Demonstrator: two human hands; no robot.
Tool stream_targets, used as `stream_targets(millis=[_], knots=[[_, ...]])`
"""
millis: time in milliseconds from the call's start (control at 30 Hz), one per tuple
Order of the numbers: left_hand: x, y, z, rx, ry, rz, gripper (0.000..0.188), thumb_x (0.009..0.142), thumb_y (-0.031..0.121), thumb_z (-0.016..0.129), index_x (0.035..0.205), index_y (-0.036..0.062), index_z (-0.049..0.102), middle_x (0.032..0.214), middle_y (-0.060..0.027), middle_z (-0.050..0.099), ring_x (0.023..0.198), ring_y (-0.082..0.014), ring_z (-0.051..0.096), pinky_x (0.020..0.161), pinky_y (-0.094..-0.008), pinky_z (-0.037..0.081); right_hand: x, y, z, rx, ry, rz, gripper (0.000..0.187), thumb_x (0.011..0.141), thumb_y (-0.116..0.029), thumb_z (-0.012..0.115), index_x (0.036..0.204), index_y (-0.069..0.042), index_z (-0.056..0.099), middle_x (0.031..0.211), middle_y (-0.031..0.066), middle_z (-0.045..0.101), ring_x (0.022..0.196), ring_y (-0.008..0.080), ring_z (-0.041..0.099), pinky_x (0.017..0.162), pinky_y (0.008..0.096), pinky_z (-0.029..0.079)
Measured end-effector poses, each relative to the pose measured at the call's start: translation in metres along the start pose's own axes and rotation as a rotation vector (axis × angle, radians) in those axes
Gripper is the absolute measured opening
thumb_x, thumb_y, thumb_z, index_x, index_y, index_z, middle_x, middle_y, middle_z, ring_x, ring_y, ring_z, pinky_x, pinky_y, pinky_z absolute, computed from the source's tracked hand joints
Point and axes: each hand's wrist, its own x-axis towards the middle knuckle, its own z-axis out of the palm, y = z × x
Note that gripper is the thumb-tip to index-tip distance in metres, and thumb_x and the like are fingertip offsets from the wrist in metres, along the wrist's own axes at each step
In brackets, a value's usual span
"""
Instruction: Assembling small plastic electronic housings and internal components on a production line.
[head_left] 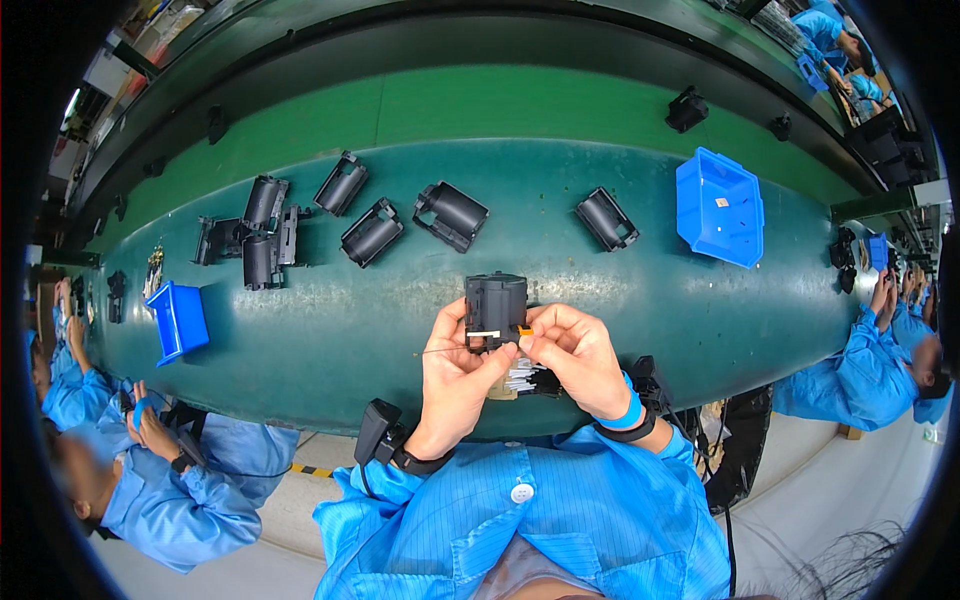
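Above the near edge of the table, my left hand (452, 378) is closed round the left side of a black plastic housing (497, 298). A pale strip (483, 334) runs along the housing's lower edge. My right hand (578, 362) pinches a small orange piece (525, 331) against the housing's lower right corner; whether it is a tape tab or a flex cable is too small to tell. Both thumbs meet near that corner. Just below the hands lies a bundle of thin white and black strips (530, 377), partly covered by them.
Several similar black housings (372, 232) lie left of centre, with another housing (606, 219) to the right. A blue bin (745, 240) holding small bits stands at the right, and a smaller blue bin (183, 322) at the left. Co-workers in blue sit on both sides.
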Motion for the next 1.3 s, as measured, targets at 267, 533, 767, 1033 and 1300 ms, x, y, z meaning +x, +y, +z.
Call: stream_targets(millis=[267,533,767,1033,1300], knots=[[-0.0001,0.0003,0.0001,0.001,0.013,-0.018,0.056,0.078,-0.013,0.061,0.128,0.0,0.04,0.107,-0.0126,0.061,0.096,-0.0166,0.061,0.087,-0.0303,0.051,-0.0005,-0.0018,0.0009,-0.013,0.002,0.015,0.006,0.085,-0.001,0.063,0.086,0.0,0.058,0.1,0.0041,0.058,0.082,0.0066,0.058,0.07,0.0209,0.047],[-0.0006,0.0001,-0.0021,-0.015,-0.009,-0.02,0.054,0.078,-0.013,0.06,0.127,-0.0001,0.039,0.109,-0.0122,0.06,0.098,-0.0162,0.061,0.087,-0.0298,0.05,-0.0004,-0.0006,0.0006,-0.006,-0.01,0.006,0.005,0.085,-0.001,0.062,0.086,0.0,0.057,0.099,0.0044,0.059,0.083,0.0069,0.059,0.071,0.0213,0.047],[0.0003,-0.0002,-0.0026,0.0,-0.012,-0.031,0.053,0.079,-0.013,0.06,0.126,-0.0007,0.04,0.11,-0.0112,0.06,0.099,-0.0154,0.06,0.087,-0.0298,0.05,-0.0005,-0.0019,0.0012,-0.017,-0.001,0.017,0.005,0.086,-0.001,0.062,0.087,-0.001,0.057,0.097,0.0041,0.059,0.084,0.0072,0.059,0.071,0.0215,0.047],[0.0011,-0.0017,-0.0039,-0.029,-0.015,-0.048,0.052,0.079,-0.012,0.061,0.126,-0.0012,0.04,0.11,-0.0114,0.059,0.099,-0.0157,0.06,0.086,-0.0307,0.05,0.0009,-0.0016,0.0007,0.009,-0.014,0.037,0.005,0.086,-0.002,0.061,0.087,0.001,0.057,0.091,0.0059,0.061,0.083,0.0111,0.062,0.075,0.0244,0.05],[0.0011,-0.0027,-0.0012,-0.016,0.007,-0.014,0.053,0.079,-0.012,0.06,0.127,0.0006,0.04,0.103,-0.0137,0.063,0.092,-0.0176,0.064,0.083,-0.0311,0.053,0.0009,0.0,-0.0002,0.014,-0.018,0.021,0.005,0.085,0.0,0.061,0.088,0.002,0.057,0.096,0.0062,0.06,0.084,0.0114,0.062,0.076,0.0245,0.05]])
